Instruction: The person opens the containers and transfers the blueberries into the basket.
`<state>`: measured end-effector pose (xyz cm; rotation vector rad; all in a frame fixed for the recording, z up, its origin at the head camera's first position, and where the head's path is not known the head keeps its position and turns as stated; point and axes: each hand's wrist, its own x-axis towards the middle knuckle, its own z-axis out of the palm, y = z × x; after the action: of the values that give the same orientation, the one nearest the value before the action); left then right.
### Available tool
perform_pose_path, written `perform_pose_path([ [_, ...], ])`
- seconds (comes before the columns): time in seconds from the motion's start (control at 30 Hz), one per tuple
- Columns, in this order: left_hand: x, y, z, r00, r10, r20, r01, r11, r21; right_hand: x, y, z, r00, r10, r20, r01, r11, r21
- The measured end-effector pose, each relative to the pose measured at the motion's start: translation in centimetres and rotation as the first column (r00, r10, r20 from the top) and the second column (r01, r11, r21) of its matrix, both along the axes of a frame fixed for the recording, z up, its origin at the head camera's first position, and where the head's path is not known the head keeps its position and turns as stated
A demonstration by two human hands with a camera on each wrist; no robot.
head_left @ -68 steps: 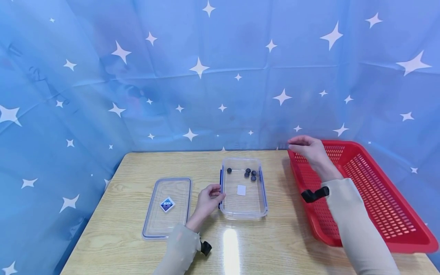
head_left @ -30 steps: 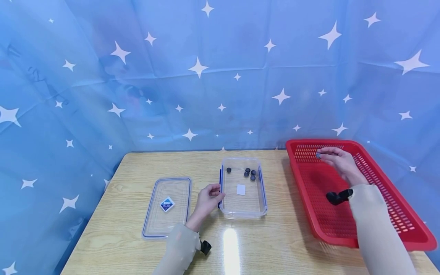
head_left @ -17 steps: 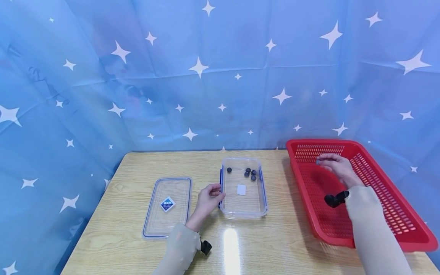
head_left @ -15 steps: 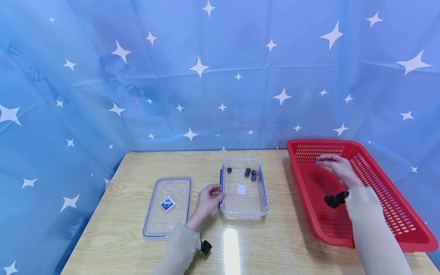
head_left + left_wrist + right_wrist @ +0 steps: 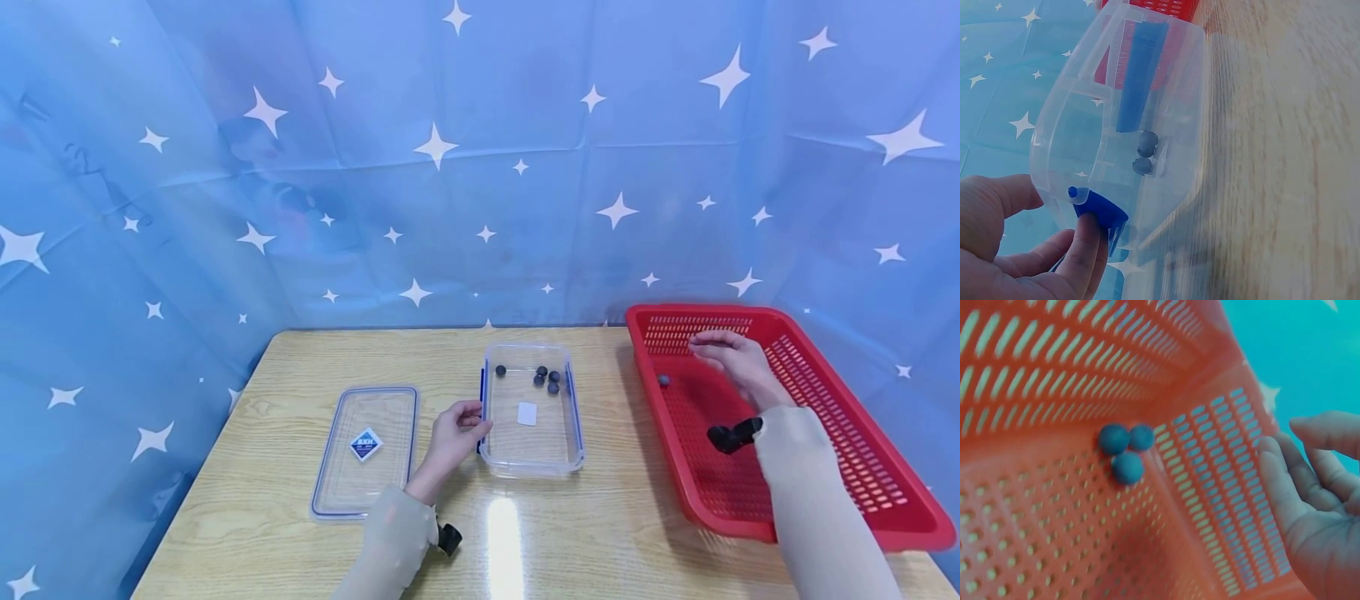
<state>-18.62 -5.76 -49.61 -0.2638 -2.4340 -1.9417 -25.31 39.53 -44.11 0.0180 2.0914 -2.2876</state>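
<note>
Right hand grip loose, empty, over red basket; left hand pinched on clear box clasp, center frame. Risk: balls rolled away if basket bumped.

Surface: wood-grain laminate, glossy, glare spot near front edge. Container: clear smooth plastic with blue plastic latch. Lid: same clear plastic, paper-looking label. Basket: red perforated plastic, slight sheen. Balls: dark blue, matt. Backdrop: thin creased cloth, star print.
</note>
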Motion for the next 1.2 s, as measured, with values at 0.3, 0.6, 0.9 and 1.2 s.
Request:
perform_pose_path([
  [0.3,-0.1,0.3,0.4,0.995,0.032,0.097,-0.028,0.999,-0.046,-0.1,-2.8,2.4,0.999,0.021,-0.035,-0.022,1.000,-0.016],
  [0.6,0.0,0.3,0.5,0.994,0.034,0.107,-0.031,0.999,-0.034,-0.3,-5.8,4.4,0.995,0.070,-0.074,-0.075,0.995,-0.071],
  [0.9,-0.1,0.2,0.5,0.994,0.038,0.102,-0.035,0.999,-0.033,-0.8,-9.0,5.6,0.993,0.086,-0.075,-0.083,0.996,0.035],
  [1.2,-0.3,0.2,0.3,0.992,0.034,0.120,-0.032,0.999,-0.019,-1.1,-11.8,6.0,0.992,0.107,-0.061,-0.092,0.971,0.222],
])
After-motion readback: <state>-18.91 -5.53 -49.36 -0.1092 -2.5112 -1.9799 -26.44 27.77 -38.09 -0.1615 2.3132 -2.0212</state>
